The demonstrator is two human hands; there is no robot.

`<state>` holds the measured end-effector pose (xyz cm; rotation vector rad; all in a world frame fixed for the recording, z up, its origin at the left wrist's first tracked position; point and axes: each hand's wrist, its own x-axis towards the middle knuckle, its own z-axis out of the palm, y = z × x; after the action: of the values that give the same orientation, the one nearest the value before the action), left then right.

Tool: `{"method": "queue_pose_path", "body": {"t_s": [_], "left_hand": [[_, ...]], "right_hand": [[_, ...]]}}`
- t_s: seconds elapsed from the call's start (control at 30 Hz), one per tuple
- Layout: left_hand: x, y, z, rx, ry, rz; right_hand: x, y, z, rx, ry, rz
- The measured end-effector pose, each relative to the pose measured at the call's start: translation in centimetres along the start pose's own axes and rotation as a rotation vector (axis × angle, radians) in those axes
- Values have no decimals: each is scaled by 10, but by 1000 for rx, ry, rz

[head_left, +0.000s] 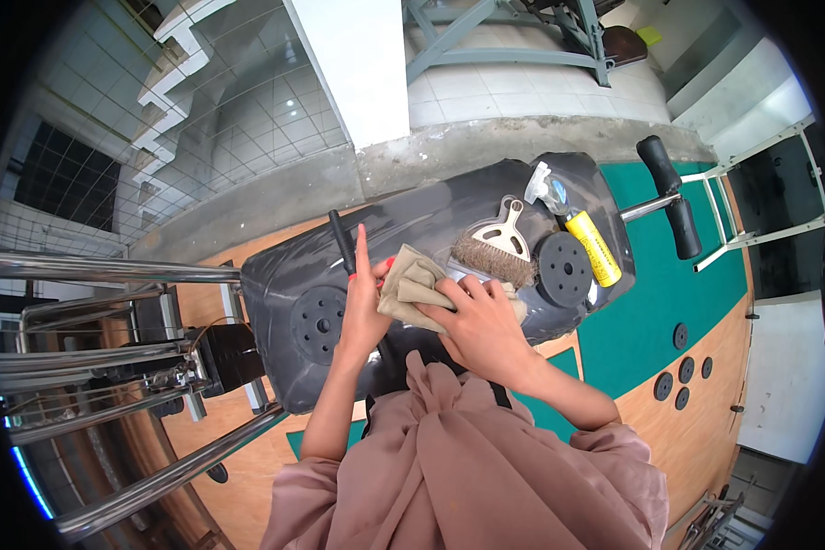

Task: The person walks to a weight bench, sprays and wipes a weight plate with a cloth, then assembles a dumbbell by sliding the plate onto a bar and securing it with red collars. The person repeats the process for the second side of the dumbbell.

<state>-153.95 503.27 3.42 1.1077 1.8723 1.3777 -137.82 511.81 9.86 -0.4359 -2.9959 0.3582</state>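
Note:
My right hand [486, 325] is closed over a folded khaki cloth [411, 286], its fingers spread across the top. My left hand [365, 307] pinches the cloth's left edge, with the index finger pointing straight up. A black rod with a grip-like end [341, 240] runs behind my left hand on the black padded bench [422, 215]; whether my fingers touch it is hidden. Beneath the left wrist lies a round black weight plate [319, 323]. A second weight plate [564, 268] rests to the right, beside a hand brush [497, 246] with a pale handle and brown bristles.
On the bench's right end lie a clear spray bottle [548, 191] and a yellow bottle [594, 249]. Padded rollers [671, 197] stick out beyond it. Chrome machine bars [110, 266] stand left. Several small plates [686, 369] lie on the wooden floor near a green mat [655, 302].

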Motion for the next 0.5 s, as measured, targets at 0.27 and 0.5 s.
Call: {"method": "queue_pose_path", "body": {"t_s": [0.27, 0.5], "left_hand": [[-6, -34, 16, -772, 12, -128], [7, -44, 9, -781, 168, -47]], "right_hand": [[17, 31, 9, 636, 214, 183], [12, 13, 28, 1140, 114, 234]]}}
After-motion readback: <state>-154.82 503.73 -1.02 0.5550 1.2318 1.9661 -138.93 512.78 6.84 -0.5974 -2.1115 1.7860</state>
